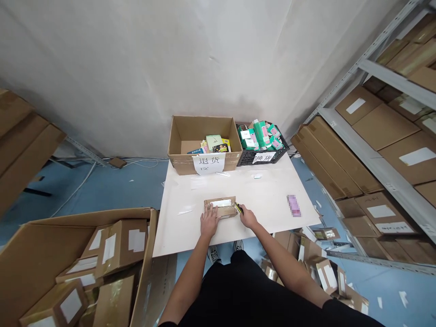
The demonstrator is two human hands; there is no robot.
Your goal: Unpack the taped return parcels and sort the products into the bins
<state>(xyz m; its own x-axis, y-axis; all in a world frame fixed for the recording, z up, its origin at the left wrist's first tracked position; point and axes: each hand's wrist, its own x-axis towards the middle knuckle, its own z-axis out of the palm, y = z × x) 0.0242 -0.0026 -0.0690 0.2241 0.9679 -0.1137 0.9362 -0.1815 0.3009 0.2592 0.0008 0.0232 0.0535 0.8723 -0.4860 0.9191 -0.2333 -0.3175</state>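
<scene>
A small brown parcel (223, 205) with a white label lies on the white table (265, 190) near its front edge. My left hand (209, 221) lies flat on the parcel's left end, fingers spread. My right hand (247, 217) is closed around a small yellow and black cutter (239, 209), whose tip touches the parcel's right end.
At the back of the table stand an open cardboard box (204, 141) holding small packs, with a paper sign, and a black crate (262, 152) of green packs. A pink item (293, 205) lies at right. A big carton of parcels (78, 263) stands left; shelves of cartons (381, 141) at right.
</scene>
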